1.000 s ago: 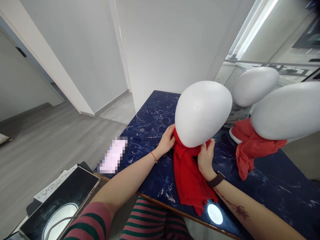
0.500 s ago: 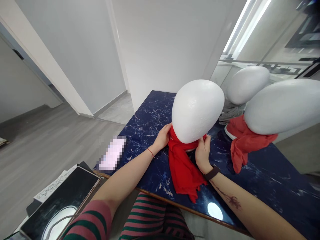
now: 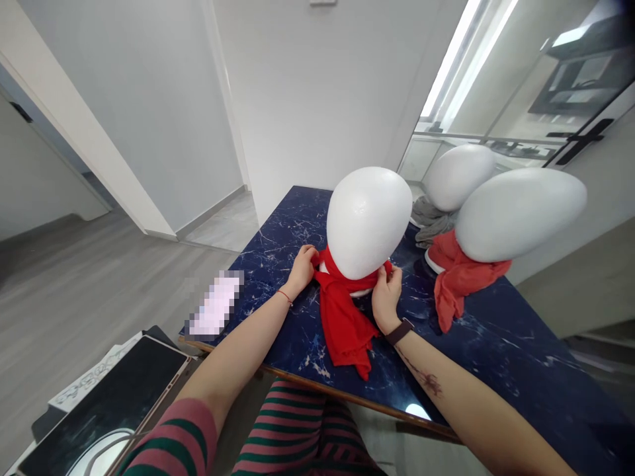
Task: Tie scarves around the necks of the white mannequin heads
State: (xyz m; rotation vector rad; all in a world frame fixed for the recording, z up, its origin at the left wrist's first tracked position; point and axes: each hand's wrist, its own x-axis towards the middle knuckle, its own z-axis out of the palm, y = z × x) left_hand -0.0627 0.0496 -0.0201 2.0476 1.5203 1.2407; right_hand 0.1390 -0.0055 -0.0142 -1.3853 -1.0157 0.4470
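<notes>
A white mannequin head (image 3: 368,221) stands on the blue marbled table in front of me. Round its neck lies a bright red scarf (image 3: 342,324), one end hanging forward over the tabletop. At the left of the neck, my left hand (image 3: 301,270) pinches the scarf's edge between thumb and fingers. My right hand (image 3: 387,297) grips the scarf on the opposite side, its fingers closed close beneath the head. Part of the scarf behind the head is hidden.
To the right stand two more white mannequin heads, one with a coral scarf (image 3: 459,284), the farther one with a grey scarf (image 3: 430,218). A blurred pink item (image 3: 215,305) lies at the table's left edge. A dark-screened device (image 3: 99,403) sits lower left.
My left hand has pulled the scarf slightly outward, away from the neck. Both hands still hold the scarf. The camera view has shifted a little.
</notes>
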